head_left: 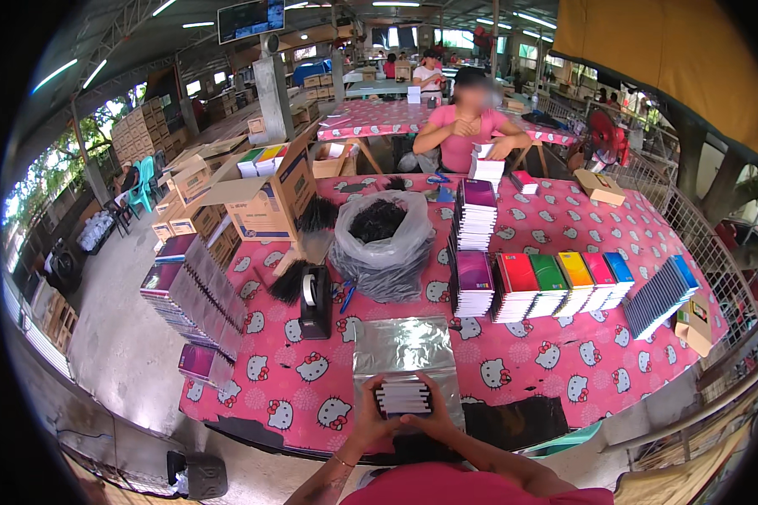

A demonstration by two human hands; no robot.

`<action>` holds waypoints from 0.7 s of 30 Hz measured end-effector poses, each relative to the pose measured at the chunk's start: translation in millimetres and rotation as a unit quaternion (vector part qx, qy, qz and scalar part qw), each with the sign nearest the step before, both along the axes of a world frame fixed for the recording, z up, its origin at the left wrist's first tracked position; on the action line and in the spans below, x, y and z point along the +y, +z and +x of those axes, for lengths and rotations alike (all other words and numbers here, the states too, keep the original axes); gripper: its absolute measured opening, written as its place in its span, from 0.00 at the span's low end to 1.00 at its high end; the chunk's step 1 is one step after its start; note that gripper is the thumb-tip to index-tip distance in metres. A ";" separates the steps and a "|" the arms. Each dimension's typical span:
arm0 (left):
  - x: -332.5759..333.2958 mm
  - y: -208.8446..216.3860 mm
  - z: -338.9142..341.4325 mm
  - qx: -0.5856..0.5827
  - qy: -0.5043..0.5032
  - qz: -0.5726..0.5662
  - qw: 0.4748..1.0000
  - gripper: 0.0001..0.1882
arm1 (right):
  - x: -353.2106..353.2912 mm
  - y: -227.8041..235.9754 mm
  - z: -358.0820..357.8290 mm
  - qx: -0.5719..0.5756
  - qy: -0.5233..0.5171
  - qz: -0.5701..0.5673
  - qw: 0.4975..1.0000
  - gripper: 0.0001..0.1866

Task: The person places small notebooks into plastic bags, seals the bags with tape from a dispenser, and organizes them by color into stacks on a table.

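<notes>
Left hand [369,414] and right hand [436,412] clasp opposite sides of a small notebook stack [404,396], held between the palms over a clear plastic sheet [404,343], with a black tape dispenser [315,316] beyond the grip leftward and coloured notebooks [547,274] beyond it rightward.
</notes>
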State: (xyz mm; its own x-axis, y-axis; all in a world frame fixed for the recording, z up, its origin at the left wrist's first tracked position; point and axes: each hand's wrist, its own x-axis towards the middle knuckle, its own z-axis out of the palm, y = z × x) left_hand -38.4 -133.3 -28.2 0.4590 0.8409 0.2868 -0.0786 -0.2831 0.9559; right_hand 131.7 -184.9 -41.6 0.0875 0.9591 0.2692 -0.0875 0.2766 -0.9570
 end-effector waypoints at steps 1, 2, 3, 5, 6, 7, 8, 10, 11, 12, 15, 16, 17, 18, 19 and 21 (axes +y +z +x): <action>-8.6 -2.1 1.0 -0.003 -0.001 -0.016 1.000 0.49 | -4.7 -1.7 3.3 -0.005 0.006 0.000 1.000 0.50; -15.6 -4.3 2.2 -0.007 -0.001 -0.032 0.999 0.49 | -8.8 -2.6 6.0 -0.011 0.012 -0.001 1.000 0.50; -16.1 -11.5 5.2 -0.015 -0.001 -0.061 0.998 0.49 | -6.9 -6.9 7.4 -0.010 0.013 -0.006 1.000 0.50; -21.8 -36.5 9.2 -0.025 0.002 -0.132 0.991 0.49 | -9.3 -22.0 4.5 -0.001 0.015 -0.031 0.999 0.49; -22.4 -48.2 8.1 -0.002 0.005 -0.120 0.993 0.49 | -11.1 -27.2 6.1 -0.003 0.025 -0.042 0.999 0.49; -20.8 -54.9 5.7 0.021 0.011 -0.113 0.993 0.48 | -9.6 -24.2 8.3 -0.003 0.039 -0.059 0.998 0.50; -18.6 -53.4 2.9 0.043 0.017 -0.104 0.994 0.48 | -6.5 -20.6 11.1 -0.005 0.054 -0.073 0.996 0.50; -11.6 -6.7 -3.6 0.144 -0.041 -0.145 0.978 0.51 | -2.2 -24.9 25.7 -0.042 0.086 -0.069 0.993 0.51; -3.7 5.9 -11.9 0.184 -0.067 -0.086 0.977 0.51 | -1.5 -25.7 32.0 -0.061 0.102 -0.062 0.991 0.51; 3.2 17.4 -17.0 0.221 -0.091 -0.023 0.971 0.52 | -1.9 -23.3 34.6 -0.061 0.113 -0.059 0.990 0.50; -12.7 105.4 26.1 0.398 0.083 0.340 0.848 0.53 | 1.4 -19.6 42.4 -0.020 0.136 -0.060 0.989 0.47; -16.7 101.4 33.4 0.425 0.059 0.335 0.838 0.54 | 2.6 -20.1 39.1 0.020 0.157 -0.070 0.985 0.47; -23.0 90.6 41.8 0.452 0.033 0.328 0.829 0.54 | 1.3 -21.7 38.3 0.060 0.176 -0.083 0.979 0.47; -28.9 81.5 45.1 0.477 0.007 0.320 0.818 0.55 | -0.7 -23.7 36.3 0.047 0.177 -0.078 0.980 0.48; -30.6 83.8 45.2 0.484 0.036 0.333 0.809 0.55 | -1.7 -26.4 36.2 0.033 0.168 -0.072 0.983 0.48; -14.9 87.4 45.6 0.496 -0.013 0.268 0.825 0.49 | 1.4 -31.7 37.8 -0.021 0.140 -0.057 0.988 0.51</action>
